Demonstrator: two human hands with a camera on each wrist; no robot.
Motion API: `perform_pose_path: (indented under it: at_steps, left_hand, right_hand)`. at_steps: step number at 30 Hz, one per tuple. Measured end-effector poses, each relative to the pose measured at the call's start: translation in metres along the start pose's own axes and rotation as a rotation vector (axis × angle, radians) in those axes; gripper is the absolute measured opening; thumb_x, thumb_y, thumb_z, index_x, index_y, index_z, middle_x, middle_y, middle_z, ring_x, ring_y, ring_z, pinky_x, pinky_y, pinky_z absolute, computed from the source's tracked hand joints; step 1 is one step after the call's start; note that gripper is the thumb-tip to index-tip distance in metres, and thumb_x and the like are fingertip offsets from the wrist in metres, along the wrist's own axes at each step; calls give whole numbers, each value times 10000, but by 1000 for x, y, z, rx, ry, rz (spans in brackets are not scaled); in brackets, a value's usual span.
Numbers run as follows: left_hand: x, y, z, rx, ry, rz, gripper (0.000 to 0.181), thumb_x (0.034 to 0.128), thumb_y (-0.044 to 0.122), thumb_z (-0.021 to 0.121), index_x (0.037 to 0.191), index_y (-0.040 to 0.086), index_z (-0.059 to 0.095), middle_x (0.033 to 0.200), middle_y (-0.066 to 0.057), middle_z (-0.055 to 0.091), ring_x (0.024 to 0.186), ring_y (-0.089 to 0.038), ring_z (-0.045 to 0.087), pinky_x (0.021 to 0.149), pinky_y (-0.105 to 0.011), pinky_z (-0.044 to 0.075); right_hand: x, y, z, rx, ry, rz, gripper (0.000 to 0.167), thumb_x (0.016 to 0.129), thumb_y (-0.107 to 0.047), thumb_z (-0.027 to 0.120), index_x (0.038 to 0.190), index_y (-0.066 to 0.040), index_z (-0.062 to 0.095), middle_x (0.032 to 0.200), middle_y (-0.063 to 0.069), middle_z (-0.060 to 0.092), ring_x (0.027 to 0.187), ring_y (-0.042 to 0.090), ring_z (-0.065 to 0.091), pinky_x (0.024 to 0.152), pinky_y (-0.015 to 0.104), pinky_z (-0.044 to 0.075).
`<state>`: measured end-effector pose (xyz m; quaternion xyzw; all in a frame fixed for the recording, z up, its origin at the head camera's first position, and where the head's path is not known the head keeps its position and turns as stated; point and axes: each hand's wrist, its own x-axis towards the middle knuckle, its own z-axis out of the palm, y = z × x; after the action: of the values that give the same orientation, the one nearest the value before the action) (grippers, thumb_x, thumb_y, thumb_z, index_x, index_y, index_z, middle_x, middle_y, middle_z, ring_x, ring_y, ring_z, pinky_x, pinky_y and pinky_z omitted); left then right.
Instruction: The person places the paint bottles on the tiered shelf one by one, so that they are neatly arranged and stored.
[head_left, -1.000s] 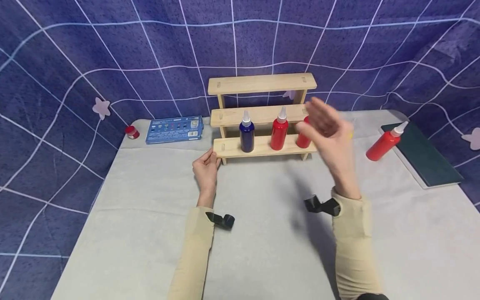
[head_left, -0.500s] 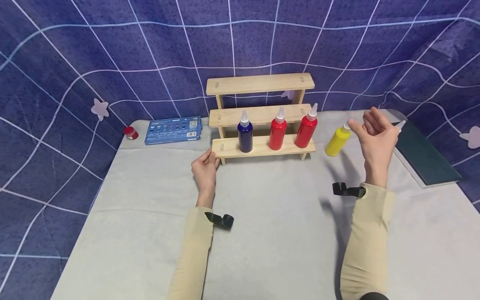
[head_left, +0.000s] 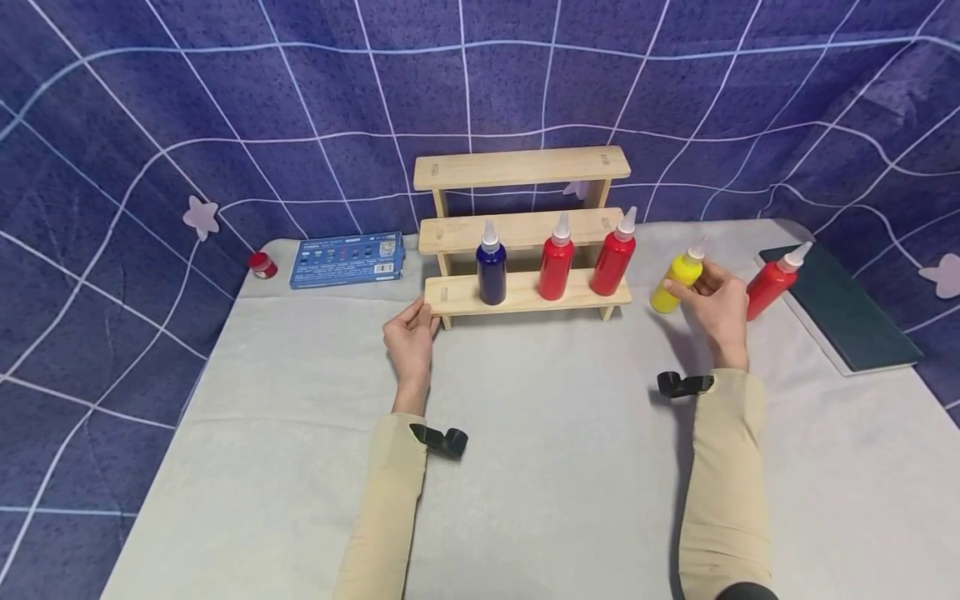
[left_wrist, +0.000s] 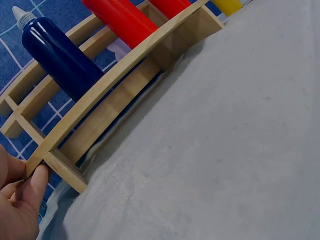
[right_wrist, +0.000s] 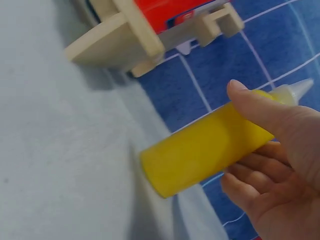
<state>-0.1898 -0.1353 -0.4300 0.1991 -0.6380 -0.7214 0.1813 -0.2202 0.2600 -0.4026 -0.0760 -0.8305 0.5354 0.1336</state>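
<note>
Fingers of the left hand [head_left: 408, 337] pinch the wooden rack [head_left: 522, 297] at one end; the right hand [head_left: 722, 312] holds the yellow bottle [head_left: 681, 272] between thumb and fingers. It stands near the rack's other end, long axis almost upright, nozzle [head_left: 699, 248] upward. Behind, I see blue curtain [head_left: 517, 96].

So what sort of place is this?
Probably a makeshift tabletop setup, judging by the pale-covered table, blue grid-patterned backdrop behind it, and wooden tiered rack holding nozzle-tipped bottles.
</note>
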Motion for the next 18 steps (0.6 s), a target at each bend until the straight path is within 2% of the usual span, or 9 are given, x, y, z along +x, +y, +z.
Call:
perform_pose_path:
  at_steps: [6, 12, 14, 16, 18]
  left_hand:
    - [0, 1, -1, 5, -11, -1, 293, 970, 35, 583, 1248, -47, 622, 1201, -263, 640, 1069, -269, 669, 828, -163, 585]
    - [1, 1, 0, -2, -11, 6, 294, 973, 33, 577, 1250, -58, 615, 1199, -280, 634, 1082, -284, 662, 837, -168, 582]
    - [1, 1, -1, -3, -12, 3, 289, 972, 36, 580, 1243, -58, 621, 1189, -279, 640, 1077, -282, 665, 835, -170, 584]
    - [1, 0, -1, 5, -10, -2, 285, 971, 42, 585, 1236, -51, 629, 1174, -274, 649, 1065, -276, 671, 827, -169, 586]
    - [2, -1, -1, 8, -6, -5, 281, 968, 42, 591, 1231, -48, 635, 1160, -272, 656, 1055, -272, 675, 820, -168, 589]
  right_hand:
    - [3, 7, 7, -24, 40, 4, 526, 842, -170, 782, 1304, 4, 602, 1239, 212, 641, 887, -69, 604, 880, 115, 547]
    - [5, -1, 10, -5, 88, 7, 497, 820, -148, 799, 1266, -1, 636, 1189, 195, 663, 820, -108, 603, 812, 82, 551]
    - [5, -8, 10, 48, 105, 18, 497, 806, -129, 810, 1254, 2, 643, 1134, 117, 706, 813, -106, 615, 801, 77, 552]
    - [4, -17, 10, 112, 120, 25, 497, 794, -114, 819, 1244, 7, 647, 1038, -16, 739, 817, -100, 630, 798, 79, 555]
    - [5, -28, 9, 207, 128, 20, 489, 779, -75, 823, 1226, 23, 651, 937, -108, 732, 829, -66, 652, 809, 93, 561]
